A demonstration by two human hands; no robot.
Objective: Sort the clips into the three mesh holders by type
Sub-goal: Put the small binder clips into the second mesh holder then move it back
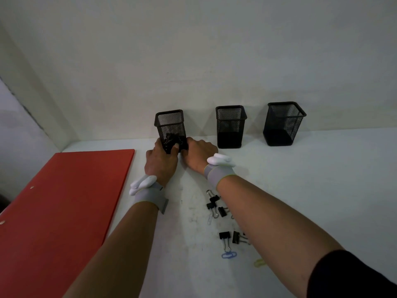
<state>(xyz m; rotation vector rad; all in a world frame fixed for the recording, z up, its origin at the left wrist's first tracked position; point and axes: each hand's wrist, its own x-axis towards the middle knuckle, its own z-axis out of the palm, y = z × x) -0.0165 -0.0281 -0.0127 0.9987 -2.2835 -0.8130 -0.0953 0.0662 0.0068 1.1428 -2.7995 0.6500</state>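
Three black mesh holders stand along the back wall. The left holder point(169, 121) is tilted and has dark clips in its bottom. My left hand point(161, 162) grips its base from the left, and my right hand point(198, 154) presses against its base from the right. The middle holder point(229, 125) and the right holder point(283, 123) stand upright. Several black binder clips point(214, 204) lie on the white table under my right forearm, with two more binder clips point(231, 237) nearer to me. A blue paper clip point(228, 254) and a yellow paper clip point(260, 263) lie close by.
A red folder point(60, 207) lies flat on the left of the white table point(311, 190). The wall rises right behind the holders. Both wrists wear grey bands with white devices.
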